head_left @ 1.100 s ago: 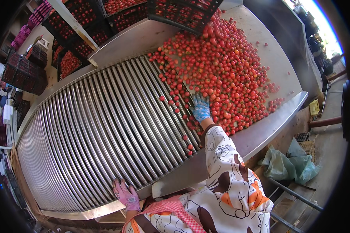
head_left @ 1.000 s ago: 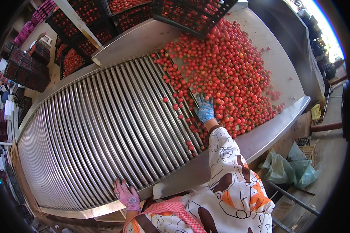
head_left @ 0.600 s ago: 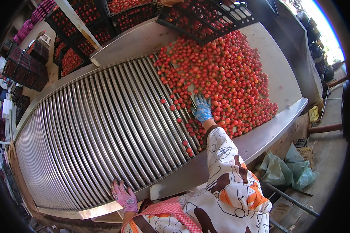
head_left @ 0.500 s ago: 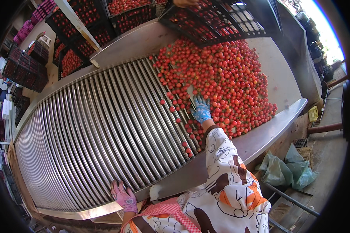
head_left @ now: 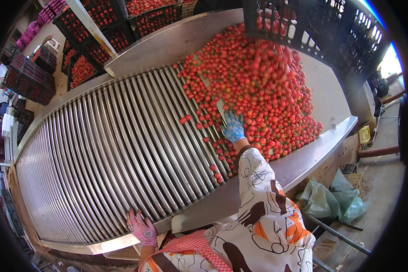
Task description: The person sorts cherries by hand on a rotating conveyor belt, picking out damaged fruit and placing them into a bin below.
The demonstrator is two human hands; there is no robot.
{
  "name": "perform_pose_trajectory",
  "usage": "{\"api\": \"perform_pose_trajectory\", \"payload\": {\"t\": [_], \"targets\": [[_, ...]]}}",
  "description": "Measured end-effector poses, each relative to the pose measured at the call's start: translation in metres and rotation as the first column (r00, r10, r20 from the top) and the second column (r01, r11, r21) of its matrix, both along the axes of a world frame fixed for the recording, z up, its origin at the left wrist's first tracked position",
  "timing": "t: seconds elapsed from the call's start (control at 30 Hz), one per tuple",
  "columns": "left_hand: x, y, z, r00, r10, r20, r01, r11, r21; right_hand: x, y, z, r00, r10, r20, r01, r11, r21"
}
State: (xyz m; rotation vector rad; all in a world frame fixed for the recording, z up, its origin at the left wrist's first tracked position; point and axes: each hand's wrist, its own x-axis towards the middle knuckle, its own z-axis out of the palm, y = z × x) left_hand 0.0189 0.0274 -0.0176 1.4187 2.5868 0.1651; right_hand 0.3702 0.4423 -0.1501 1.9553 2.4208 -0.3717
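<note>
Small red cherry tomatoes (head_left: 276, 99) lie heaped on the right end of a metal sorting table, beside its roller conveyor (head_left: 118, 154). My right hand (head_left: 233, 127), in a blue patterned glove, rests against the left edge of the heap with its fingers spread. In a pink patterned glove, my left hand (head_left: 142, 228) lies at the near edge of the rollers, fingers outstretched and holding nothing. Above the heap a black plastic crate (head_left: 313, 36) is tipped, and tomatoes pour from it, blurred by motion. Whoever holds the crate is hidden.
Stacked black crates of tomatoes (head_left: 90, 27) stand beyond the far rim, near a pale metal post (head_left: 91, 27). More crates (head_left: 29, 79) sit at the far left. At right are green plastic bags (head_left: 333, 199) and a small yellow crate (head_left: 364, 134).
The black crate has moved right and tilted further, and more tomatoes are tumbling onto the heap. Several loose tomatoes have shifted left on the rollers. My hands have barely moved.
</note>
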Motion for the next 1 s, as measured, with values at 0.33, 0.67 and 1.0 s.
{"api": "perform_pose_trajectory", "payload": {"t": [0.33, 0.67, 1.0], "targets": [[-0.001, -0.006, 0.0, 0.999, -0.036, -0.019, 0.037, 0.999, 0.037, -0.008, -0.003, 0.006, 0.999, -0.01, 0.052, 0.013, 0.999, -0.052], [0.0, -0.005, 0.0, 1.0, -0.014, -0.012, 0.014, 1.0, 0.021, -0.014, 0.006, 0.005, 0.92, -0.226, -0.321, 0.178, 0.969, -0.172], [0.002, 0.0, 0.004, 1.0, 0.014, 0.012, -0.014, 0.999, -0.037, -0.077, 0.051, 0.036, 0.731, 0.08, -0.677, 0.257, 0.887, 0.383]]}}
